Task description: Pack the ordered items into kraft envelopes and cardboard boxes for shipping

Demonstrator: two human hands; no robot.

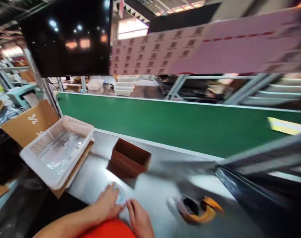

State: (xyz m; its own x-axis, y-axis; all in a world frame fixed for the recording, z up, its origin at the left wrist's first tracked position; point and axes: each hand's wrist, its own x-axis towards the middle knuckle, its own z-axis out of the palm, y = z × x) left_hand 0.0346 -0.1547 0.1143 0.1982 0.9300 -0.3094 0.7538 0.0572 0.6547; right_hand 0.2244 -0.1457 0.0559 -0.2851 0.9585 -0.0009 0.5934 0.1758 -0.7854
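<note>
At the far left, one white plastic basket (pixel 57 150) sits tilted on brown cardboard (pixel 29 124), its floor covered with clear plastic bags – too crumpled and glossy to count. Just right of it, one small brown cardboard box (pixel 129 162) stands open on the grey desk (pixel 155 191), near the edge of the green conveyor belt (pixel 180 125) that runs across the whole view.

Low in the picture, below the box, the two hands meet. The left hand (pixel 108 203) lies palm down on the desk, its fingers curled over a small round clear piece (pixel 120 195) – a thin lid or packet, the blur makes it hard to tell which. The piece rests on the desk just in front of the box, touching the left fingertips. The right hand (pixel 139 218) is just beside it, fingers bent and close together, its tips at the near edge of the same piece; whether it truly pinches the piece I cannot tell. An orange sleeve or garment (pixel 111 230) shows between the two forearms.

Further right on the desk lies one orange tape dispenser (pixel 198 208) holding one roll, well apart from the hands. At the far right, one yellow sheet (pixel 285 126) lies on the belt. Above the belt hang one dark screen (pixel 68 36) and one pink board (pixel 205 49) of printed labels.
</note>
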